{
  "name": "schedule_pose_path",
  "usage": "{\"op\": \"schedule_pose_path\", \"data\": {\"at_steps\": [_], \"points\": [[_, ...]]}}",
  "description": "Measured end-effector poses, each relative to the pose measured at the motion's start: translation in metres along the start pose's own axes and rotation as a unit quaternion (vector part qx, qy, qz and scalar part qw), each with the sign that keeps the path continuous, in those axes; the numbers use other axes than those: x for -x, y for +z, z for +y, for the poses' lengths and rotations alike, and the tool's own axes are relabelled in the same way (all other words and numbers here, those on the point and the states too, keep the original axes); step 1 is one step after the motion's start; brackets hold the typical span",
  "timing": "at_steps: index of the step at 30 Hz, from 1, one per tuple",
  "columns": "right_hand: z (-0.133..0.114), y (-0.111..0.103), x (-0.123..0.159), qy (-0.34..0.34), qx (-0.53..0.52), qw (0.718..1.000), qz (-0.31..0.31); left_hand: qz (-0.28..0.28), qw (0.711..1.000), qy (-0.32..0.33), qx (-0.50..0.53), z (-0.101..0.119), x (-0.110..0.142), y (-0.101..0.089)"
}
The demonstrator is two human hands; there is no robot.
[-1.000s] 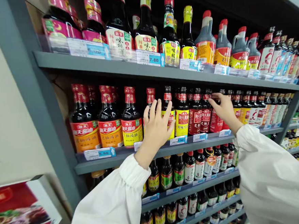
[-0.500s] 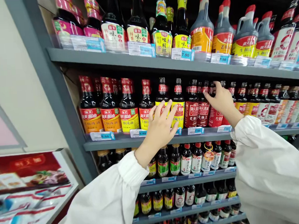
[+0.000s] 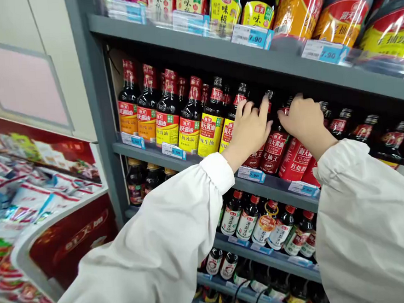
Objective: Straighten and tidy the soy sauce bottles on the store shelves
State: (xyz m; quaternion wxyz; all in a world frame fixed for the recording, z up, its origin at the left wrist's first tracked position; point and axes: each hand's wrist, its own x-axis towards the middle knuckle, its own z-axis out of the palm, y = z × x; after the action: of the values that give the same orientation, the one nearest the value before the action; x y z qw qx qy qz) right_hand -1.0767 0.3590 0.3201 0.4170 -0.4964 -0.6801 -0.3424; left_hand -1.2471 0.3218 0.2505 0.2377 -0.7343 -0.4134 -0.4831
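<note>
Both my white-sleeved arms reach to the middle shelf (image 3: 174, 157) of a grey store rack lined with dark soy sauce bottles. My left hand (image 3: 251, 130) lies with fingers stretched up against the necks of red-labelled bottles (image 3: 274, 148), touching them without a clear grip. My right hand (image 3: 303, 122) is just to its right, fingers curled over the top of a tilted red-labelled bottle (image 3: 294, 161). Yellow-labelled bottles (image 3: 209, 132) stand left of my left hand.
The upper shelf (image 3: 215, 49) carries larger bottles and jugs (image 3: 296, 11) behind price tags. Lower shelves hold smaller bottles (image 3: 248, 217). A red display stand (image 3: 69, 234) with packets juts out at the left, beside the rack's upright post (image 3: 97, 112).
The view has moved closer and lower. My left hand has shifted right from the yellow-labelled bottles onto the red-labelled ones, next to my right hand, which stays on its bottle.
</note>
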Motion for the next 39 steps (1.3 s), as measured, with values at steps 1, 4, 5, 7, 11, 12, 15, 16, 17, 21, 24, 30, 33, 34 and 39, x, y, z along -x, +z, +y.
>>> {"op": "schedule_pose_path", "data": {"at_steps": [1, 4, 5, 7, 11, 12, 15, 16, 17, 21, 24, 30, 33, 34, 39], "points": [[0.002, 0.007, -0.002, -0.003, -0.013, 1.0, 0.005, 0.002, 1.0, -0.009, -0.003, -0.001, -0.004, 0.004], [0.008, 0.023, -0.005, -0.014, -0.046, 0.999, 0.008, 0.011, 0.999, -0.035, -0.005, -0.005, -0.017, 0.012], [0.009, 0.026, -0.005, -0.019, -0.053, 0.998, 0.01, 0.011, 0.999, -0.041, -0.004, -0.006, -0.021, 0.014], [0.011, 0.029, -0.004, -0.029, -0.061, 0.998, 0.017, 0.007, 0.999, -0.05, -0.002, -0.008, -0.027, 0.018], [0.013, 0.03, -0.002, -0.043, -0.063, 0.997, 0.028, 0.016, 0.998, -0.057, -0.001, -0.01, -0.033, 0.022], [0.013, 0.029, -0.002, -0.045, -0.064, 0.997, 0.03, 0.022, 0.998, -0.057, -0.001, -0.011, -0.035, 0.022], [0.012, 0.027, -0.002, -0.047, -0.063, 0.996, 0.033, 0.022, 0.999, -0.045, -0.003, -0.014, -0.039, 0.019], [0.013, 0.026, -0.002, -0.046, -0.063, 0.996, 0.032, 0.014, 0.999, -0.04, -0.005, -0.015, -0.04, 0.018], [0.013, 0.026, -0.002, -0.045, -0.064, 0.996, 0.03, 0.004, 0.999, -0.035, -0.006, -0.016, -0.041, 0.016], [0.02, 0.025, -0.004, -0.058, -0.072, 0.995, 0.032, -0.025, 1.0, -0.009, 0.003, -0.022, -0.044, 0.011], [0.025, 0.021, -0.009, -0.082, -0.068, 0.994, 0.015, -0.035, 0.999, 0.011, 0.014, -0.026, -0.045, 0.011], [0.02, 0.0, -0.015, -0.086, -0.036, 0.995, -0.025, -0.049, 0.997, 0.031, 0.044, -0.035, -0.047, 0.015], [0.012, -0.01, -0.013, -0.071, -0.02, 0.997, -0.036, -0.032, 0.998, 0.026, 0.053, -0.033, -0.045, 0.017], [0.01, -0.012, -0.012, -0.068, -0.018, 0.997, -0.039, -0.024, 0.998, 0.022, 0.055, -0.031, -0.044, 0.017], [0.011, -0.02, -0.007, -0.062, -0.039, 0.996, -0.047, 0.009, 0.998, -0.009, 0.055, -0.019, -0.037, 0.017]]}}
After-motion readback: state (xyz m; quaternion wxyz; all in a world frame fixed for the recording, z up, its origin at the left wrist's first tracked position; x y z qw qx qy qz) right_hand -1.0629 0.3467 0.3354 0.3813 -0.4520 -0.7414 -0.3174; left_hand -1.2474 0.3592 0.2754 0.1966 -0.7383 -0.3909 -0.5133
